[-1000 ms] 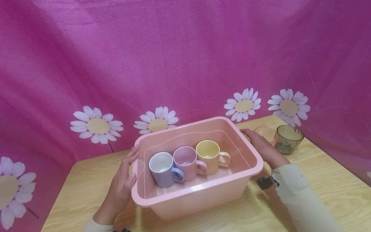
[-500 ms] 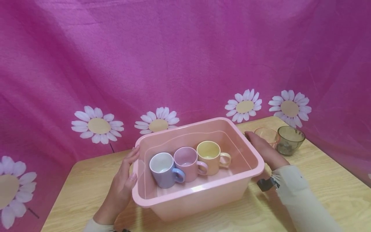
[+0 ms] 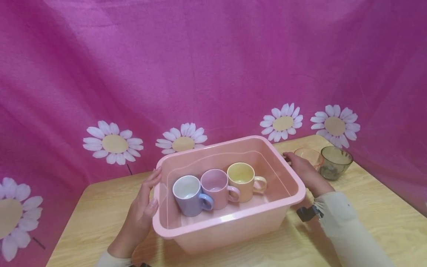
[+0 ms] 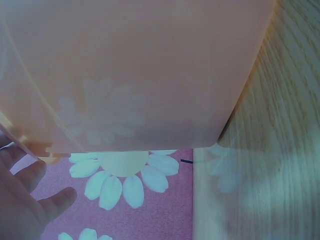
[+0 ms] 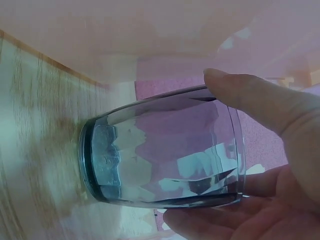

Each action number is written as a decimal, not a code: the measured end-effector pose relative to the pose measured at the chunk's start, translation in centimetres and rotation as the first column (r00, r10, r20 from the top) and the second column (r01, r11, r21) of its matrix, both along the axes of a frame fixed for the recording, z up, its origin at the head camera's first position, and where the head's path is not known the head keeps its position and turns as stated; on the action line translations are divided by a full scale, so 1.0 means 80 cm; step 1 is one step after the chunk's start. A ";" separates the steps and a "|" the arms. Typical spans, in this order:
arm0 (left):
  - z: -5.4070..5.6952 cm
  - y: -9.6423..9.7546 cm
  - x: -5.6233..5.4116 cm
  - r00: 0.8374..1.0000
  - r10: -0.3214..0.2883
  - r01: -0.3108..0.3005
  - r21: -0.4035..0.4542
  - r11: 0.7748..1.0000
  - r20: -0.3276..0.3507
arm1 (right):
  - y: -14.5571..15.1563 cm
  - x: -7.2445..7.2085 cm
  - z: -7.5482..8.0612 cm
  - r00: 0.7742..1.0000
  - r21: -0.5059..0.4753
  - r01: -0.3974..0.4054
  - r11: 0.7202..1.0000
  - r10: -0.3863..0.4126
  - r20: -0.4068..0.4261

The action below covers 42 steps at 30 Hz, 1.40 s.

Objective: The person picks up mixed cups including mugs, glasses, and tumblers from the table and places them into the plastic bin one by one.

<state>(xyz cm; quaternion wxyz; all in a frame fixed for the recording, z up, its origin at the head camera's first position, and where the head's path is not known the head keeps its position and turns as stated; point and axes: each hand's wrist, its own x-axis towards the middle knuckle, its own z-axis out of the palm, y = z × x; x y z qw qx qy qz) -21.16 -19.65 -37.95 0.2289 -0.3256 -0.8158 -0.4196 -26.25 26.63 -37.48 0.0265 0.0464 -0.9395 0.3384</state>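
Note:
A pink plastic tub (image 3: 230,217) stands on the table. Three mugs sit side by side in it: a blue one (image 3: 187,202), a pink one (image 3: 215,193) and a yellow one (image 3: 241,187). My left hand (image 3: 138,215) rests its nearly straight fingers against the tub's left rim; the left wrist view shows its thumb (image 4: 59,202) held apart. Beyond the tub's right side, my right hand (image 3: 305,172) grips a clear, faceted drinking glass (image 5: 165,150) near its rim, thumb on one side and fingers on the other. The tub mostly hides this glass in the head view.
Right of my right hand stand an orange see-through glass (image 3: 308,155), partly covered by the hand, and a smoky green one (image 3: 336,163). Wooden tabletop (image 3: 377,207) surrounds the tub. A magenta curtain (image 3: 213,66) with white daisies hangs behind.
My right hand has shifted slightly to the right and towards me, beside the tub. The left hand, tub and mugs stay almost as they were.

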 end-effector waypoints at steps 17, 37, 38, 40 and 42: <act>0.002 0.002 0.001 1.000 -0.012 0.012 0.002 1.000 -0.014 | 0.003 0.007 0.011 0.995 -0.050 0.070 0.996 -0.074 -0.069; 0.003 0.001 0.002 0.999 0.008 -0.008 0.002 1.000 0.034 | 0.005 0.013 0.024 0.974 -0.089 0.105 0.990 -0.120 -0.192; 0.002 0.000 0.002 0.999 0.008 -0.008 0.001 1.000 0.034 | 0.005 0.014 0.025 0.973 -0.092 0.112 0.989 -0.128 -0.194; 0.001 0.000 0.001 0.999 0.005 -0.005 0.001 1.000 0.032 | 0.007 0.014 0.026 0.974 -0.114 0.113 0.987 -0.132 -0.186; 0.000 0.000 0.001 1.000 0.002 -0.003 0.003 1.000 0.027 | 0.008 0.014 0.026 0.975 -0.137 0.114 0.984 -0.137 -0.174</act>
